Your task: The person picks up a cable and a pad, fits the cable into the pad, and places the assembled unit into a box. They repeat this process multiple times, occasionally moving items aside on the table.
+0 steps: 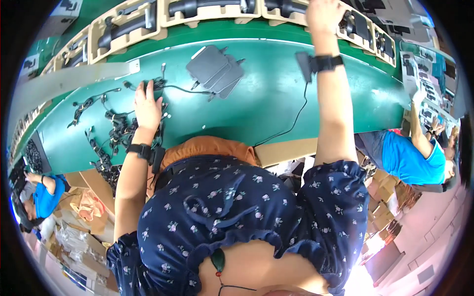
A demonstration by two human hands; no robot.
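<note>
Stretching across the view, a smooth green tabletop (269, 93) catches soft glare. At the far left, a co-worker in a blue top (48, 197) stands beyond some cardboard boxes (96, 185). Along the table's far side runs a curving row of beige trays (209, 20), set on a darker green strip. At the far right, another co-worker in bright blue (414, 159) reaches an arm forward.

On the left part of the tabletop lies a tangled heap of black cables (121, 129), coiled into small bundles, with shorter loose lengths around it. The left hand (148, 109) rests palm down at the heap's upper right, its fingers extended and slightly parted by a loose black cable (185, 90) that runs rightward; whether it grips anything I cannot tell. Near the middle, just beside that cable's end, lie flat dark-grey devices (215, 71), overlapping, with rounded corners, matte faces and stubby projections. Farther right, the right hand (326, 15) reaches over the tray row, fingers bent; whether it holds something is hidden.

The trays look like moulded pulp, rough and rounded, cupping glossy black cylindrical parts (126, 30). Both wrists wear black straps; from the dark angular unit (304, 67) at the right wrist, a thin wire curves down to the table's near edge.
</note>
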